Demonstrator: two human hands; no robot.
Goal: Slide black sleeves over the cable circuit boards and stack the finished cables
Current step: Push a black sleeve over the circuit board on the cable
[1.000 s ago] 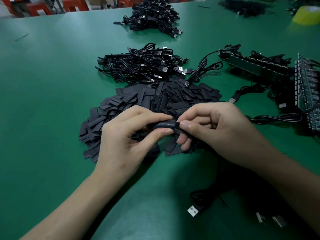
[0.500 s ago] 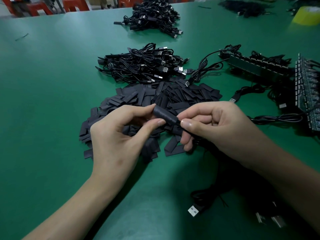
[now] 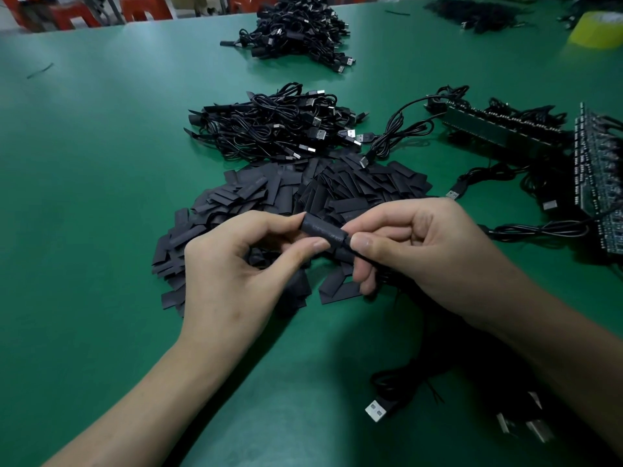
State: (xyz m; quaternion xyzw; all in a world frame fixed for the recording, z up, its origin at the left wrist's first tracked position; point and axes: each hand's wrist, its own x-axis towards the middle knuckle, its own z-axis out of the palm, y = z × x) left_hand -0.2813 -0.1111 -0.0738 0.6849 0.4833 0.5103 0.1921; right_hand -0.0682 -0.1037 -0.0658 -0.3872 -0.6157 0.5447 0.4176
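A black sleeve (image 3: 323,230) sits on the end of a cable, held tilted between both hands above a heap of flat loose sleeves (image 3: 303,197). My left hand (image 3: 242,264) pinches the sleeve's left end between thumb and forefinger. My right hand (image 3: 414,251) pinches its right end, where the thin cable comes out. The circuit board is hidden inside the sleeve. That cable hangs down under my right wrist to a USB plug (image 3: 377,410). Behind the heap lies a stack of sleeved cables (image 3: 276,124).
A second pile of cables (image 3: 296,28) lies at the far middle of the green table (image 3: 84,197). Circuit board strips with cables attached (image 3: 505,126) stand at the right, beside more boards (image 3: 600,170). A yellow tape roll (image 3: 596,28) is far right.
Both hands have lifted the sleeved cable end a little and tilted it, left end up. My left thumb and forefinger have shifted toward the sleeve's left end.
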